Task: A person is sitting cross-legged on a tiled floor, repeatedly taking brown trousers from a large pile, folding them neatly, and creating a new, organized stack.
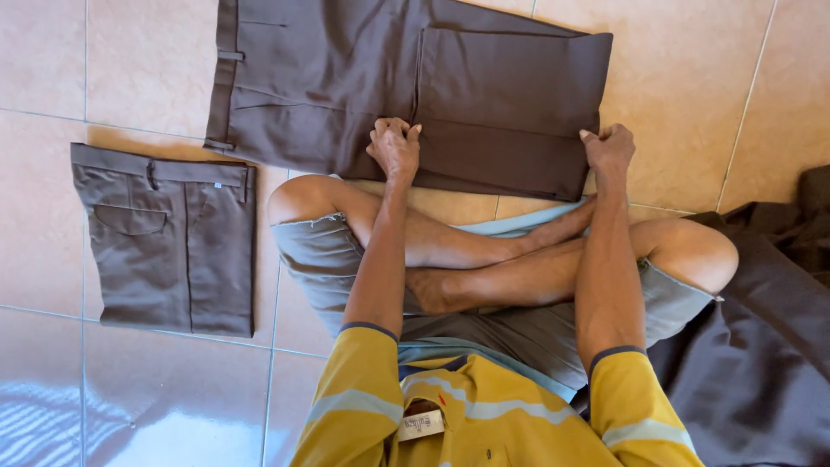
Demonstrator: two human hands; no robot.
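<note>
Seated cross-legged on the tiles, the person pinches the near edge of the half-folded brown trousers (pixel 415 95) lying just beyond the knees, left hand (pixel 394 149) and right hand (pixel 609 147) both closed on soft, light cloth best held at its corners.

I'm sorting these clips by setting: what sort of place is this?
Probably a home floor used for folding clothes. The person sits cross-legged on glossy tiles, both hands gripping brown trousers; a folded pair lies beside them and a dark cloth heap waits opposite.
</note>
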